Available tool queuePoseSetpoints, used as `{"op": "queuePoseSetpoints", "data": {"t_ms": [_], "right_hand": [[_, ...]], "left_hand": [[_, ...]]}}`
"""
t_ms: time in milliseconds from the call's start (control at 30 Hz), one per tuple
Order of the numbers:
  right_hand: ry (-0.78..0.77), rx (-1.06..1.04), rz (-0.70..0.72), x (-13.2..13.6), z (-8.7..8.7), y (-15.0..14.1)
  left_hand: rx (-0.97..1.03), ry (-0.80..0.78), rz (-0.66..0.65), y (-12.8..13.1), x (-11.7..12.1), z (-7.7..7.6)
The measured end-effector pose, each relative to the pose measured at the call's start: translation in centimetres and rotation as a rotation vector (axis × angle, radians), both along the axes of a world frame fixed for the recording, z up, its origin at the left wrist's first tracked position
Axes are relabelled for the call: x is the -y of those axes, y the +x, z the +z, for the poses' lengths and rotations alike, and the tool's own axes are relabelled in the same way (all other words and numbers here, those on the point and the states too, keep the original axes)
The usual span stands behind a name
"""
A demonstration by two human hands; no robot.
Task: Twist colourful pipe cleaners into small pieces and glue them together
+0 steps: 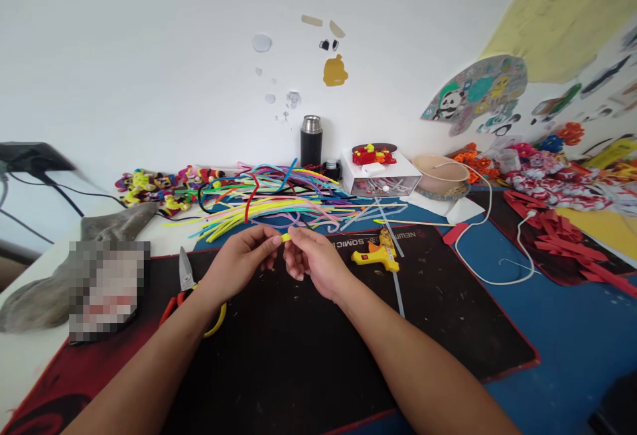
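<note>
Over the black desk mat [308, 369], my left hand [243, 256] and my right hand [321, 259] meet at the fingertips. Both pinch a short yellow pipe cleaner [285, 237], mostly hidden by the fingers. Behind them lies a loose heap of pipe cleaners [269, 206] in many colours. Scissors [186, 269] with red and yellow handles rest beside my left forearm, which partly covers them. To the right of my right hand, a yellow hot glue gun [381, 256] lies on its side with a clear glue stick [398, 292] near it.
A black thermos [311, 143] and a white box [378, 173] stand by the wall. Small figures [169, 186] lie at the back left. A bowl [440, 173], a white cord [490, 282] and red strips [572, 243] are on the right. A dark pouch [107, 292] sits left.
</note>
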State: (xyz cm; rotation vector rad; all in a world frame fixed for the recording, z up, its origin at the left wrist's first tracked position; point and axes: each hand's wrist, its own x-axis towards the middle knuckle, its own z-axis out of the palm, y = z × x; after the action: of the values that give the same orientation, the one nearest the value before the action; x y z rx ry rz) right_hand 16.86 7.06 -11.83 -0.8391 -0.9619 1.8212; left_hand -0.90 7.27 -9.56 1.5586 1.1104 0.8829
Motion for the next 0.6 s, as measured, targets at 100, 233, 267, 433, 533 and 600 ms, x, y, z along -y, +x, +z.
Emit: {"op": "queuePoseSetpoints", "data": {"t_ms": [100,233,267,433,533,600], "right_hand": [[-0.017,-0.008,-0.008,0.0,0.1,-0.1],[-0.034,-0.014,-0.014,0.1,0.0,-0.2],[-0.035,-0.016,-0.015,0.1,0.0,-0.2],[-0.031,-0.025,-0.013,0.1,-0.1,-0.3],[-0.023,-0.029,-0.013,0.2,-0.1,-0.3],[-0.021,-0.039,-0.014,0.2,-0.2,-0.3]], "left_hand": [[0.003,0.002,0.023,0.0,0.1,0.1],[-0.043,0.052,0.067,0.2,0.3,0.3],[-0.061,0.072,0.074,0.2,0.3,0.4],[-0.134,0.142,0.092,0.5,0.6,0.9],[-0.162,0.174,0.097,0.7,0.8,1.1],[-0.167,0.187,0.098,0.7,0.9,1.1]]}}
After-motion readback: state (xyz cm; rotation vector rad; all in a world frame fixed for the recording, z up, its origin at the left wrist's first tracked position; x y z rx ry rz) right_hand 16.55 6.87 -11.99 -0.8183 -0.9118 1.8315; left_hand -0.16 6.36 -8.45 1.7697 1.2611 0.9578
